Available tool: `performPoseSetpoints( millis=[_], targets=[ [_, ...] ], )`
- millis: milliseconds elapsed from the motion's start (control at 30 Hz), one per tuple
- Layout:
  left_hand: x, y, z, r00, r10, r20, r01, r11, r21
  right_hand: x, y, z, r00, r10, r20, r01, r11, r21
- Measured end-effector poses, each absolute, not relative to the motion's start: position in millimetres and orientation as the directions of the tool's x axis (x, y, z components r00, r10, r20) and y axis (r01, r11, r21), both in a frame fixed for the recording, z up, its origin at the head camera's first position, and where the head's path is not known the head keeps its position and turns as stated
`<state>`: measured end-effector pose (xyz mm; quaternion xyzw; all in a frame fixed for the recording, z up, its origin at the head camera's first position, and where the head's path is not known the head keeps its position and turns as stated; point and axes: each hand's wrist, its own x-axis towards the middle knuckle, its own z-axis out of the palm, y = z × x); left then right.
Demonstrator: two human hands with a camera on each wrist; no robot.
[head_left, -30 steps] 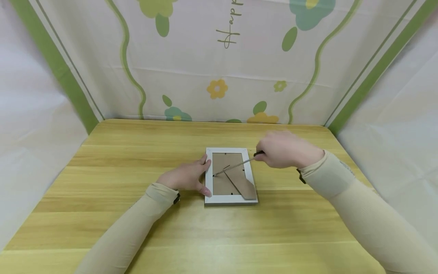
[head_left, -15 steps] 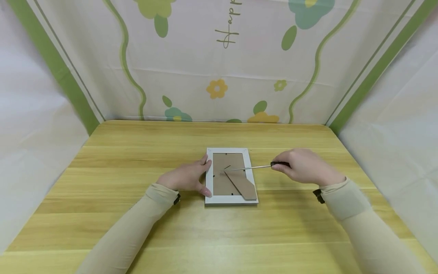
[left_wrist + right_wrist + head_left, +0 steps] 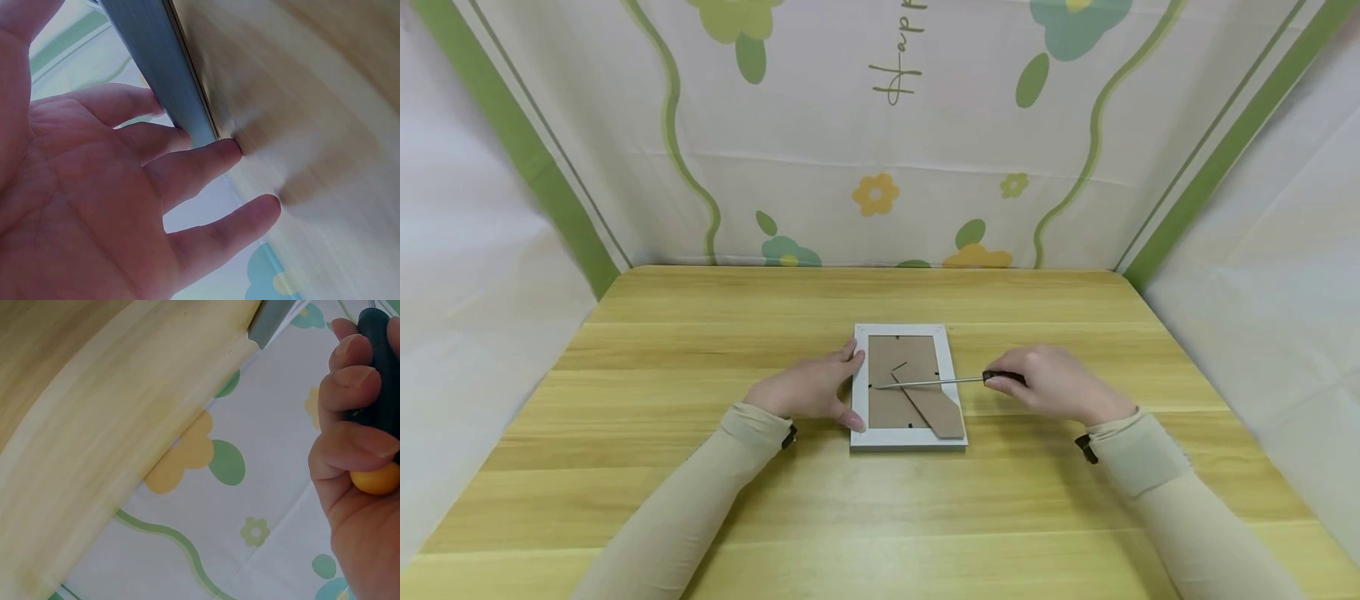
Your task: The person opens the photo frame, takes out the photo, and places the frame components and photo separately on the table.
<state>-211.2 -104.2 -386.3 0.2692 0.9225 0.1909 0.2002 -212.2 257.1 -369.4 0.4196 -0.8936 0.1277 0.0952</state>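
Note:
A white picture frame [image 3: 913, 437] lies face down on the table, with brown backing board, a brown stand leg [image 3: 934, 410] and several small black tabs showing. My left hand [image 3: 808, 387] rests at its left edge, fingers spread, thumb on the near-left corner. In the left wrist view, some fingertips touch the frame's grey side [image 3: 147, 56]; others reach to the table. My right hand [image 3: 1052, 385], right of the frame, grips a screwdriver [image 3: 958, 381] by its dark handle [image 3: 379, 406], which has an orange end [image 3: 377, 479]. The metal shaft crosses the backing, its tip close by the left tab [image 3: 871, 386].
The wooden table [image 3: 760, 517] extends around the frame on every side. Behind it hangs a white cloth [image 3: 820, 125] with flower prints, and pale cloth walls [image 3: 1262, 250] stand at both sides.
My right hand first moved right and nearer, drawing the screwdriver tip from the left tab to mid-backing, then slid back left with the tip near that tab. The left hand stays put.

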Motion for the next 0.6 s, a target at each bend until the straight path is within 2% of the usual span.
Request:
performPoseSetpoints(
  millis=[267,600],
  targets=[
    [-211,-103,-386,-0.781,0.566,-0.265,0.414,0.786,0.460,-217,253,-367,-0.655,-0.716,0.241,-0.755,0.625,-0.196],
    [-208,-101,-384,-0.782,0.557,-0.279,0.405,0.794,0.453,-212,240,-346,-0.674,-0.707,0.216,-0.738,0.661,-0.139]
  ],
)
